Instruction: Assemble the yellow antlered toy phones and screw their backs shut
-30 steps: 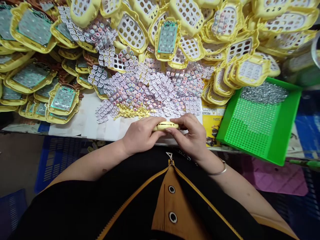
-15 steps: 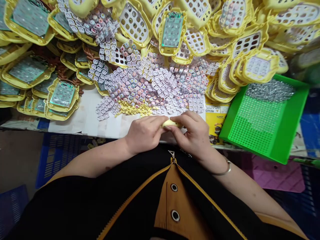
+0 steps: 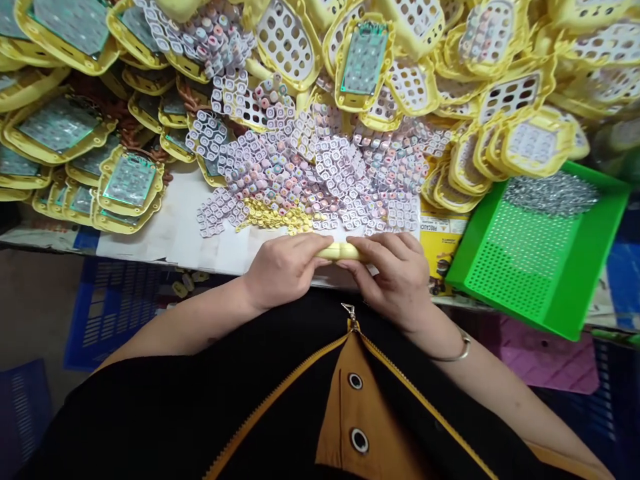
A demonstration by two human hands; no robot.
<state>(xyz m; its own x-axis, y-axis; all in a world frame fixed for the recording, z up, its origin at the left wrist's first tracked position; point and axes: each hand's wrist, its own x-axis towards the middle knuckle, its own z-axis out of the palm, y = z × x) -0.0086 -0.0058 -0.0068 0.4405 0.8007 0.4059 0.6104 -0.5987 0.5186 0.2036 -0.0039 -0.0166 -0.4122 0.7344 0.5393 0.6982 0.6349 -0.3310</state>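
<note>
Between my two hands, at the table's front edge, is a pale yellow plastic casing [image 3: 339, 251] seen edge-on. My left hand [image 3: 283, 267] is closed on its left end, thumb below and fingers above. My right hand [image 3: 393, 270] grips the right end in the same way. The fingers cover both ends, and the face of the casing is hidden. Just beyond the hands lie small yellow plastic parts [image 3: 277, 217] in a loose heap. Behind them spreads a pile of pale lilac button pads [image 3: 345, 167], some with coloured prints.
Stacked yellow casings with green circuit boards [image 3: 131, 180] stand on the left. More yellow casings with white perforated panels [image 3: 533, 141] are piled at back and right. A green basket [image 3: 583, 287] holds many small silvery screws [image 3: 553, 193]. Blue crates [image 3: 107, 307] sit below the table.
My hands have drawn slightly apart along the casing, so more of its yellow edge shows between them. The whole view has shifted a little.
</note>
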